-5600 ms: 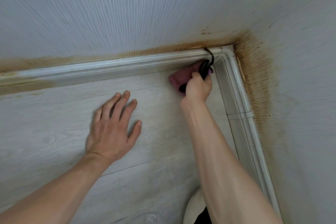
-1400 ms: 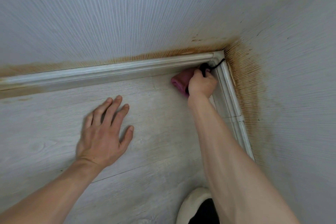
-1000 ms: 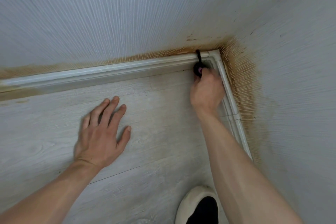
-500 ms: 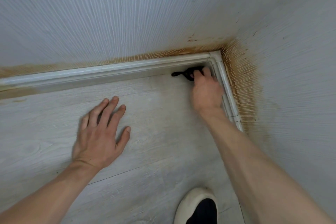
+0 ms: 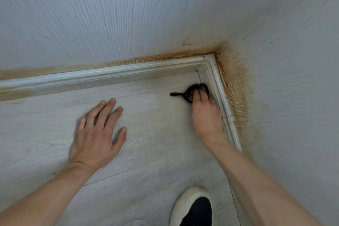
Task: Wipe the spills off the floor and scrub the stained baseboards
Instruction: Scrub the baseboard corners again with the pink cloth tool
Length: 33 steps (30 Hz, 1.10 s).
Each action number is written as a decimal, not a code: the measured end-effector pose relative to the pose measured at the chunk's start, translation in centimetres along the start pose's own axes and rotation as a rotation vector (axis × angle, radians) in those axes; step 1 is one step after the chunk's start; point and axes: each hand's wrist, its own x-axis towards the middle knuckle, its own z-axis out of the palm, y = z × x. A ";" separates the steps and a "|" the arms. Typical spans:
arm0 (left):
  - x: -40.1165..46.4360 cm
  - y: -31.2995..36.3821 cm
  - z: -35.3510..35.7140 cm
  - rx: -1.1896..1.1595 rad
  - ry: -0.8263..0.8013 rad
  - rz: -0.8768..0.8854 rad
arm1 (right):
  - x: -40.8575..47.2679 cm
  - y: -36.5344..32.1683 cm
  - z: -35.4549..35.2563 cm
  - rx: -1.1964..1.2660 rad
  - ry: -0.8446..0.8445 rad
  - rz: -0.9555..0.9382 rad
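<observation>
— Palm [image 5: 93,139] first, the left hand: why is it flat on the floor [image 5: 150,152] with its fingers spread?

— It reads as a prop. Fingers are straight and fanned, gripping nothing, and the weight of a person leaning toward the corner seems to go through it.

— And moving right?

— The right hand [image 5: 204,113] reaches into the corner, fingers curled down over a pink cloth [image 5: 201,89] and a black loop with a short tail [image 5: 185,94] lying on the floor toward the left. It holds that bundle against the foot of the right-hand baseboard [image 5: 222,95], just short of where the two boards meet. Probably held low and tight so the cloth gets into the seam.

— How do the boards look?

— The long rear baseboard [image 5: 102,76] is pale but tinged brown toward its left end. The corner piece looks cleaner. The rusty orange stain [image 5: 234,86] sits mostly on the wall just above and beside the boards, heaviest at the corner.

— Anything else?

— A white and black shoe [image 5: 192,205] at the bottom edge.
</observation>
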 end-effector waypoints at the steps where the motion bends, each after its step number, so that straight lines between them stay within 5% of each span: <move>1: 0.0 0.0 0.0 0.006 -0.008 -0.002 | -1.8 0.1 0.2 0.060 -0.029 0.037; 13: 0.1 0.2 -0.1 0.026 -0.035 -0.009 | 7.8 -4.6 -0.9 0.208 0.080 0.320; 19: 0.0 0.0 -0.2 0.002 -0.047 -0.014 | 2.4 -17.4 -2.2 0.428 0.251 -0.050; 23: 0.0 0.2 -0.4 0.003 -0.062 -0.034 | 2.0 -17.9 -4.1 0.452 -0.002 -0.402; 25: -0.3 0.2 -0.4 0.001 -0.059 -0.017 | 2.8 -14.8 -4.5 0.658 -0.021 -0.187; 30: -0.4 0.2 -0.5 0.015 -0.077 -0.022 | 3.8 -3.5 -4.6 1.364 0.051 0.827; 33: -0.2 0.1 -0.4 0.037 -0.085 -0.021 | 6.1 -3.1 -5.8 1.399 0.089 0.932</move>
